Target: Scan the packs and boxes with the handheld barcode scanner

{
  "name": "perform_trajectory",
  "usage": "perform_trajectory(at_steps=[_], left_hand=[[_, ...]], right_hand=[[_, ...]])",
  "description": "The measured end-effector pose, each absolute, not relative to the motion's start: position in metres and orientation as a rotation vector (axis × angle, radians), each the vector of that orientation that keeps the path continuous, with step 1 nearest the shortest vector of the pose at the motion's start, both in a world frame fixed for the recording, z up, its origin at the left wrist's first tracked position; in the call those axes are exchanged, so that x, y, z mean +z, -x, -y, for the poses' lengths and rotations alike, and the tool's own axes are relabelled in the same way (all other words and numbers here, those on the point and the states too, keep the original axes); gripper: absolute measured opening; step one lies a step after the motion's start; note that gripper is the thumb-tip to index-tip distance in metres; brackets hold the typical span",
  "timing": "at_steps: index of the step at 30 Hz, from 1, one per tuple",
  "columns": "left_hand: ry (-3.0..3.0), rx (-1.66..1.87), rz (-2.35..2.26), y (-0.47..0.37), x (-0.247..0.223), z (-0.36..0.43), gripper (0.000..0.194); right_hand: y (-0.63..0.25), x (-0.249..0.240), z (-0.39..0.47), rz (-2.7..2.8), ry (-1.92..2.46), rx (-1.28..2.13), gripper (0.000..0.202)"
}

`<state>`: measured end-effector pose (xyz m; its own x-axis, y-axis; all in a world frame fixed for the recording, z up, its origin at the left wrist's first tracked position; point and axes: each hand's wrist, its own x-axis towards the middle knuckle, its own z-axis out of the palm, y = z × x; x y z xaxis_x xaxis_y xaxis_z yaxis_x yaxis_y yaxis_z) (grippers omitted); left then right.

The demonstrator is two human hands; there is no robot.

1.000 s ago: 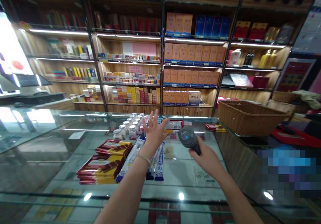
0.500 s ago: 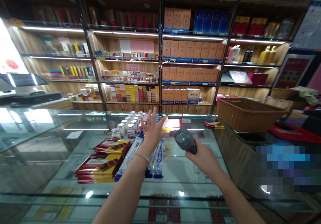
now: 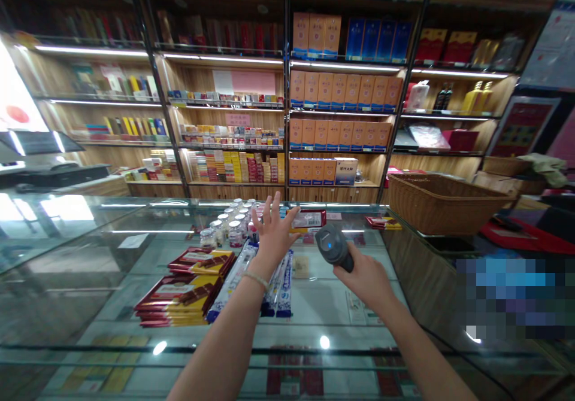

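Observation:
My left hand [image 3: 272, 233] reaches over the glass counter, its thumb and index finger at the left end of a red and yellow chocolate bar [image 3: 317, 218]. The bar's back, with a barcode, faces me; the other fingers are spread. In my right hand [image 3: 366, 274] is a dark grey barcode scanner [image 3: 333, 245] with a small blue light, close in front of the bar. Left of my left forearm lies a stack of chocolate bars [image 3: 179, 296]. Long blue and white packets [image 3: 284, 284] lie beside it, partly hidden by that forearm. Several small white-lidded jars [image 3: 235, 233] stand behind.
A wicker basket [image 3: 444, 206] stands at the right, with more chocolate bars [image 3: 383, 222] lying left of it. A paper slip [image 3: 133, 241] is on the glass counter [image 3: 314, 305]. Shelves of boxed goods [image 3: 345, 91] line the wall behind.
The scanner's light has turned from green to blue, and the bright glow on the bar is gone, showing its barcode. The scanner has shifted slightly right and up.

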<state>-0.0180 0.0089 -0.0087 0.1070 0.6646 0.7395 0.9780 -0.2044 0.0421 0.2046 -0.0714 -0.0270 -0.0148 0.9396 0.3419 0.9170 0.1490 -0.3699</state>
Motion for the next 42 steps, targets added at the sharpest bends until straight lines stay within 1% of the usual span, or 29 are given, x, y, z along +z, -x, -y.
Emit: perform_trajectory(at_steps=[6, 9, 12, 14, 20, 28, 35, 40, 42], left_hand=[[1.897, -0.911, 1.589, 0.021, -0.011, -0.012, 0.073], [1.892, -0.924, 1.610, 0.021, -0.010, -0.012, 0.074], [1.888, -0.942, 1.605, 0.022, -0.010, -0.012, 0.075], [1.885, -0.946, 1.596, 0.022, -0.010, -0.011, 0.074], [1.882, -0.944, 1.590, 0.021, -0.011, -0.012, 0.071], [1.907, -0.950, 1.589, 0.021, -0.009, -0.011, 0.071], [1.921, -0.967, 1.587, 0.019, -0.007, -0.010, 0.073], [1.907, -0.970, 1.579, 0.020, -0.008, -0.010, 0.074], [1.903, -0.964, 1.573, 0.020, -0.008, -0.011, 0.074]], right_hand=[[-0.208, -0.029, 0.067, 1.924, 1.804, -0.060, 0.029], [-0.208, -0.035, 0.064, 1.984, 1.681, -0.114, 0.026], [-0.208, -0.043, 0.059, 2.046, 1.514, -0.250, 0.029], [-0.207, -0.047, 0.058, 2.080, 1.504, -0.307, 0.030], [-0.202, -0.053, 0.060, 2.191, 1.521, -0.363, 0.027], [-0.199, -0.058, 0.062, 2.308, 1.436, -0.393, 0.033], [-0.201, -0.057, 0.056, 2.435, 1.356, -0.393, 0.043], [-0.215, -0.036, 0.050, 2.479, 1.353, -0.337, 0.068], [-0.222, -0.021, 0.042, 2.359, 1.429, -0.384, 0.070]])
